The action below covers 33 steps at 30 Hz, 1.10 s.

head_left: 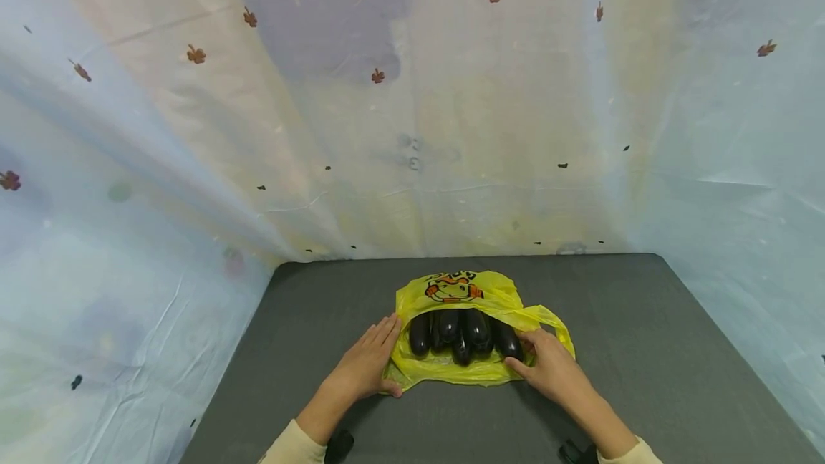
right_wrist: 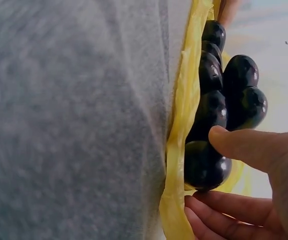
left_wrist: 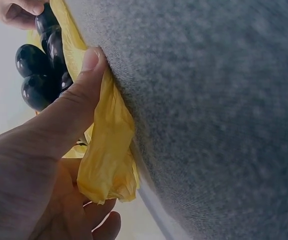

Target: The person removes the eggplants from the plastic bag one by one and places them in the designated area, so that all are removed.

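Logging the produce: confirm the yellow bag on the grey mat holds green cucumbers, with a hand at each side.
Not cucumbers. The head view shows dark purple eggplants in the yellow bag on the grey mat, left hand and right hand at its sides.

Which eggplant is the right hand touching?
The rightmost eggplant in the yellow bag: the right hand has its thumb and fingers on it; the others lie further left.
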{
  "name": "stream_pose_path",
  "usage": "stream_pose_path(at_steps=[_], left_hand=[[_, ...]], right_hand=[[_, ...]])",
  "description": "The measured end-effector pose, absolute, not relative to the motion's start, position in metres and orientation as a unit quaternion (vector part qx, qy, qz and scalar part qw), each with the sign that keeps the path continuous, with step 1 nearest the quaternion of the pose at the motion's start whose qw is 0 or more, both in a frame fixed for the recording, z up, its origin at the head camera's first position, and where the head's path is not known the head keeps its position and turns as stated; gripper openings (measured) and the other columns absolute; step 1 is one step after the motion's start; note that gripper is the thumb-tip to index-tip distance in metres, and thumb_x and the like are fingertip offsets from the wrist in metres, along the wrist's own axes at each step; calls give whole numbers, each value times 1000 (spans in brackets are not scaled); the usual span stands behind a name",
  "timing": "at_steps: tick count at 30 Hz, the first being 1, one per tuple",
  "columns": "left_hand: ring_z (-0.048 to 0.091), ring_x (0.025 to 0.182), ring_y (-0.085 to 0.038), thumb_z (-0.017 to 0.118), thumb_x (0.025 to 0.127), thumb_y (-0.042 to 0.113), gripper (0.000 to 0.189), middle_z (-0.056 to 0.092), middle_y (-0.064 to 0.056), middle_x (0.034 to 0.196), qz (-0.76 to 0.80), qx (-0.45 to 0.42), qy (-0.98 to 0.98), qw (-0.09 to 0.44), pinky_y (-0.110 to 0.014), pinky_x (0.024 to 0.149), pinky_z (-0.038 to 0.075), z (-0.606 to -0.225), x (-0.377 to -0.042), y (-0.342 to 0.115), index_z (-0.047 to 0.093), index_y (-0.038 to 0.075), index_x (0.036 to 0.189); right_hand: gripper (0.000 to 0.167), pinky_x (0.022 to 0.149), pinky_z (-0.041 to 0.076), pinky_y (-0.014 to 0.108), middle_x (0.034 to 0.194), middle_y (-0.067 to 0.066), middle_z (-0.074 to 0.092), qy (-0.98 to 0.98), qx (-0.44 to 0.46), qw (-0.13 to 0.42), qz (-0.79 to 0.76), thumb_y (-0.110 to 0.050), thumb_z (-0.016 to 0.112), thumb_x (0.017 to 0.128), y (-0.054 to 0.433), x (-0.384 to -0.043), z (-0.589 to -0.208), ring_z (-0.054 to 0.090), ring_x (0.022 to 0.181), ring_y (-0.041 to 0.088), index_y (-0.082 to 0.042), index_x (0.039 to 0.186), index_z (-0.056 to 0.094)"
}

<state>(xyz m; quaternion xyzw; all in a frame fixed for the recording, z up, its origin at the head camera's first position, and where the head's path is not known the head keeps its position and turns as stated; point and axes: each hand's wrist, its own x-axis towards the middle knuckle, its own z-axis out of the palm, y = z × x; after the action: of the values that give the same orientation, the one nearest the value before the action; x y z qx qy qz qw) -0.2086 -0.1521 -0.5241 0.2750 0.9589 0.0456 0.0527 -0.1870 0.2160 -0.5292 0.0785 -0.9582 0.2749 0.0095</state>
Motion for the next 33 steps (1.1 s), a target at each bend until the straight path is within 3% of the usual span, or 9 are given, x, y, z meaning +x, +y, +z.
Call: stream_pose_path(at_steps=[15,24,33], left_hand=[[27,162,-38,92,81,50,120,26,-19,176,83,277,955,69,-54,131,26,-524,-208,-158,28,-3,168],[29,161,-37,93,79,50,121,28,-19,175,57,275,958,61,-51,131,28,-524,-206,-152,29,-3,167],[29,161,-36,93,79,51,122,28,-19,175,53,272,959,61,-51,131,28,-527,-208,-152,30,-3,167]], right_hand=[[53,84,64,48,115,9,75,-941,57,-9,334,-28,86,94,227,-172,-513,73,97,24,0,137,70],[50,84,64,35,119,8,75,-919,74,-19,386,-28,84,97,244,-165,-507,73,102,21,-1,137,69],[55,87,64,43,132,14,71,-907,89,-58,408,-35,80,99,264,-160,-495,72,104,22,-4,143,67]])
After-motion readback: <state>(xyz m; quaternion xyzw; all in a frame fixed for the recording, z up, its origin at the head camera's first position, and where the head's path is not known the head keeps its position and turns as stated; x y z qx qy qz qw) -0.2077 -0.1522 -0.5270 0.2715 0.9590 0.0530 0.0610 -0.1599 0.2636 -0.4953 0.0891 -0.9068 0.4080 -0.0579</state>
